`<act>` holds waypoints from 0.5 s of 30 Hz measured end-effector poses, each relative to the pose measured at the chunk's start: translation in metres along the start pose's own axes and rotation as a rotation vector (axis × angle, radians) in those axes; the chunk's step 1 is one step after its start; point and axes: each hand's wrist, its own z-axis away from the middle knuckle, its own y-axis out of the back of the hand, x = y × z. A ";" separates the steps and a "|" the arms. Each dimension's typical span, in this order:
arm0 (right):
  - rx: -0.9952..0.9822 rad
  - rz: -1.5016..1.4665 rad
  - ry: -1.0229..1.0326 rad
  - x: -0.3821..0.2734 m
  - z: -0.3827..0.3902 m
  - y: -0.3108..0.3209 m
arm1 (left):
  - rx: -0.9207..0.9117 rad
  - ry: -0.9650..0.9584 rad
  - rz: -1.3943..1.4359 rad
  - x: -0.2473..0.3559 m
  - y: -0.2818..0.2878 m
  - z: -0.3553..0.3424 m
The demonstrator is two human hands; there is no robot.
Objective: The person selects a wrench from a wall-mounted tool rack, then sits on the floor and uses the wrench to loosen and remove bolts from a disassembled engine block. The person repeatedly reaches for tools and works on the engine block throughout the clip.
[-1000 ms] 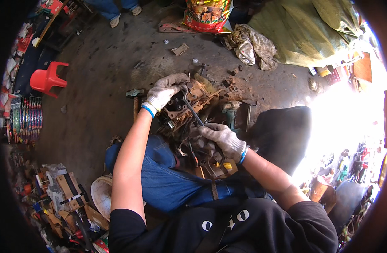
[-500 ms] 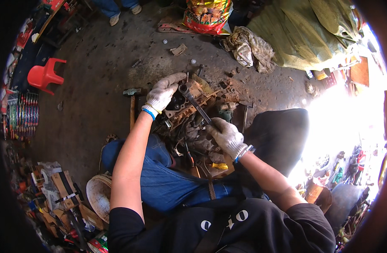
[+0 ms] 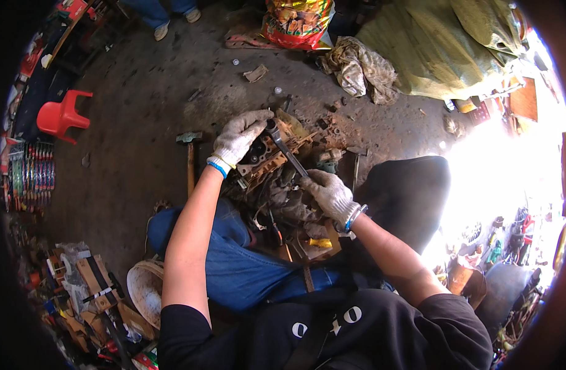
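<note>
Wrench (image 3: 289, 153) and right hand (image 3: 328, 192) have shifted since a second ago: the tool is rolled so its ring end faces up, and the hand sits a little higher and further right. The wrench slants across the rusty block (image 3: 272, 164), ring end over its far part. Right-hand fingers are curled tight around the handle. The left hand (image 3: 237, 139) lies over the block's far left edge, fingers close together and stretched toward the ring end; whether they pinch it I cannot tell. The step in hand looks like seating the ring end; the next move seems to call for steadying it there before loading the handle. Beyond lie a hammer (image 3: 190, 161) at left, a green tool (image 3: 327, 162) at right, and further off, a red chair (image 3: 62, 117).
</note>
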 end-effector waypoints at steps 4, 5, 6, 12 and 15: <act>-0.069 -0.237 -0.033 0.003 -0.002 0.003 | 0.029 0.026 -0.057 0.001 -0.005 -0.001; -0.112 -0.289 -0.089 0.002 -0.002 0.002 | 0.039 0.024 -0.081 0.002 -0.006 -0.001; -0.129 -0.329 -0.112 0.002 0.000 0.000 | 0.041 0.020 -0.092 0.003 -0.005 -0.002; -0.228 -0.647 -0.222 -0.007 0.010 -0.051 | 0.008 -0.051 -0.176 0.004 -0.003 -0.007; -0.221 -0.841 -0.192 -0.010 0.007 -0.079 | 0.033 0.004 -0.075 0.002 -0.003 -0.010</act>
